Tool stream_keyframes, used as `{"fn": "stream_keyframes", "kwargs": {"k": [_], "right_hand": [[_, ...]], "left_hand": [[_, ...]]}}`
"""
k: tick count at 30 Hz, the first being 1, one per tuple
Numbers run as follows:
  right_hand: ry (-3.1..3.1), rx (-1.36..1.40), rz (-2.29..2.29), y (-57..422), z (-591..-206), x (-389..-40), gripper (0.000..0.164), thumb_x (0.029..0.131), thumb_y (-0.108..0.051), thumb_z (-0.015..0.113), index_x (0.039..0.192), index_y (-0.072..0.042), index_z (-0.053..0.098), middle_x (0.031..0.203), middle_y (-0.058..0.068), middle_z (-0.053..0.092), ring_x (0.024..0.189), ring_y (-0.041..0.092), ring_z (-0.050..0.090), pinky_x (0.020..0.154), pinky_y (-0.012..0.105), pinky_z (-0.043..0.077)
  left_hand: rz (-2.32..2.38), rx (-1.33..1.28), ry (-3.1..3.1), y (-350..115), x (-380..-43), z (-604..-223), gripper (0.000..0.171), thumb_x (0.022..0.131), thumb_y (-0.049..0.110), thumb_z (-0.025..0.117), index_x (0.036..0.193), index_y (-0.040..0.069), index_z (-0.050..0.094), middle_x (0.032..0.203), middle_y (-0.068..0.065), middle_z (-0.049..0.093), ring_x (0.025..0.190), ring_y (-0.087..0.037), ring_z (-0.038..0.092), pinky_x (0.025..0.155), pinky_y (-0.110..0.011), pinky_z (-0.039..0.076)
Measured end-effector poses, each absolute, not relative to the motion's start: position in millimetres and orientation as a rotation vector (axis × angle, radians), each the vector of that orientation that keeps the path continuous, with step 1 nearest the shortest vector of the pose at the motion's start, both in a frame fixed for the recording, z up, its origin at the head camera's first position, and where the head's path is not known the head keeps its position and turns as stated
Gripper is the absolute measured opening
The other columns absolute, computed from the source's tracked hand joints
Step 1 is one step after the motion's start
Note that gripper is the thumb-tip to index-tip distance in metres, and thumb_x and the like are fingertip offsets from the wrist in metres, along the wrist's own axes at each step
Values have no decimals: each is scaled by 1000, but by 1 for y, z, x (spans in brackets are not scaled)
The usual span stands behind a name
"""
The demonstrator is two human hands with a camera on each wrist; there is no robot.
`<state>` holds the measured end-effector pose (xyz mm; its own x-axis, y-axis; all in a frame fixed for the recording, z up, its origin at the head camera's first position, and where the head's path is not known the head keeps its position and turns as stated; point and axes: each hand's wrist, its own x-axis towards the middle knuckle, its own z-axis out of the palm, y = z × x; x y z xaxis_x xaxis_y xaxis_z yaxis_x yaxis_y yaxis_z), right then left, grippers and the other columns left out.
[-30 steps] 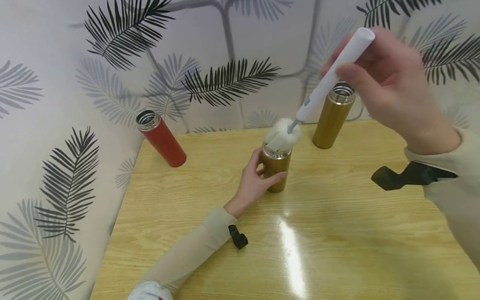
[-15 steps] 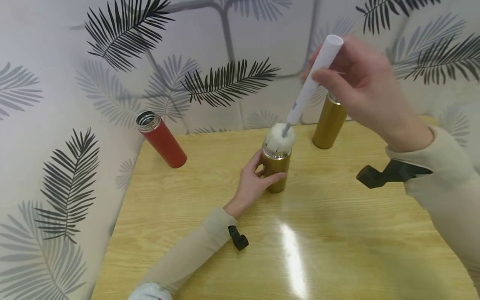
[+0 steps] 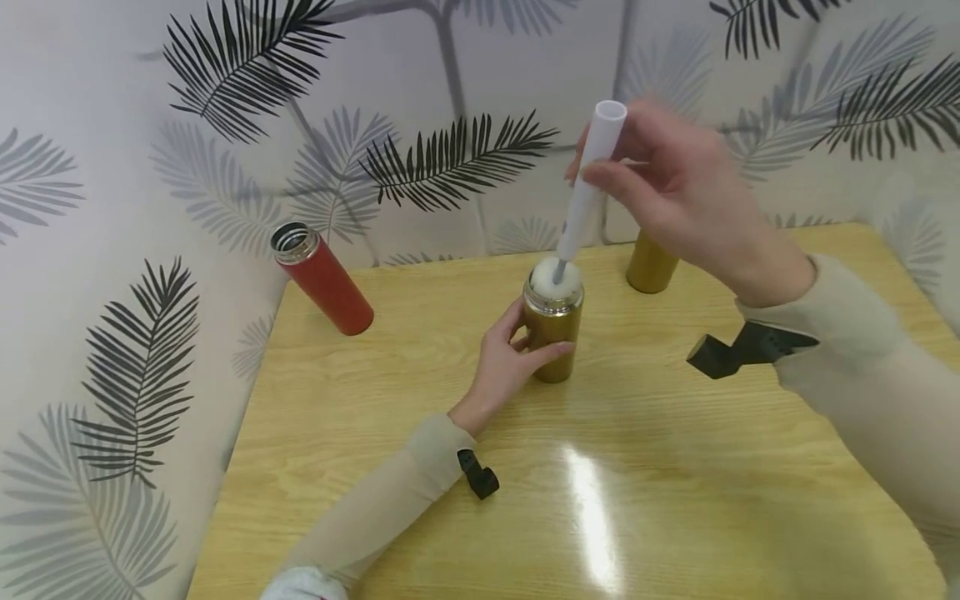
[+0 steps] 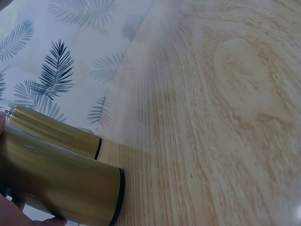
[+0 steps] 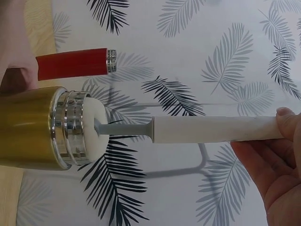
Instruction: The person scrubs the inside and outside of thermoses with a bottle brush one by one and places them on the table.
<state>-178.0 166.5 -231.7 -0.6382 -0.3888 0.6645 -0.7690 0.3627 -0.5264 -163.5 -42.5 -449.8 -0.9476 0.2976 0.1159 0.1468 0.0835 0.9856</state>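
Note:
My left hand point(image 3: 506, 358) grips an uncapped gold thermos bottle point(image 3: 553, 329) that stands upright on the table. My right hand point(image 3: 678, 187) pinches the white handle of a bottle brush point(image 3: 588, 187) near its top end. In the right wrist view, the brush's round white sponge head point(image 5: 95, 129) sits mostly inside the steel mouth, bulging a little past the rim. Its grey neck point(image 5: 124, 129) shows between sponge and handle. The left wrist view catches the held bottle's lower body point(image 4: 66, 181) and a few fingertips; most of that hand is out of frame.
A second gold bottle point(image 3: 651, 265) stands behind at the right, its upper part hidden by my right hand. An open red bottle point(image 3: 324, 279) stands at the back left. The wooden table point(image 3: 360, 400) meets a leaf-patterned wall point(image 3: 465, 75) behind.
My right hand has moved left and down, bringing the brush more upright. The sponge head has sunk from above the bottle's mouth into it. My left hand and its bottle have stayed put.

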Motion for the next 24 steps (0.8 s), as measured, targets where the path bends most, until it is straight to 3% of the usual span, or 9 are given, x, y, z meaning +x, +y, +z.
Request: {"fn": "stream_keyframes", "kwargs": {"k": [10, 19, 24], "right_hand": [[-2212, 1037, 1226, 166, -243, -179, 22, 95, 14, 65, 117, 14, 61, 109, 17, 74, 102, 6, 72, 92, 24, 58], [-2266, 1076, 1215, 162, -263, -183, 23, 95, 11, 67, 117, 9, 63, 107, 12, 75, 98, 8, 72, 87, 22, 59], [-2280, 1036, 1192, 167, -280, -182, 20, 94, 8, 71, 113, 3, 67, 107, 7, 77, 93, 2, 70, 81, 17, 54]], "left_hand": [[2027, 461, 2207, -43, -164, -452, 73, 85, 15, 88, 150, 23, 55, 144, 3, 61, 133, -15, 55, 108, -42, 50], [2023, 424, 2198, -45, -164, -446, 73, 84, 16, 89, 149, 25, 57, 143, 5, 62, 130, -14, 56, 107, -41, 51], [2004, 421, 2237, -44, -164, -436, 75, 83, 19, 90, 150, 28, 56, 144, 7, 61, 132, -12, 55, 109, -41, 49]]}}
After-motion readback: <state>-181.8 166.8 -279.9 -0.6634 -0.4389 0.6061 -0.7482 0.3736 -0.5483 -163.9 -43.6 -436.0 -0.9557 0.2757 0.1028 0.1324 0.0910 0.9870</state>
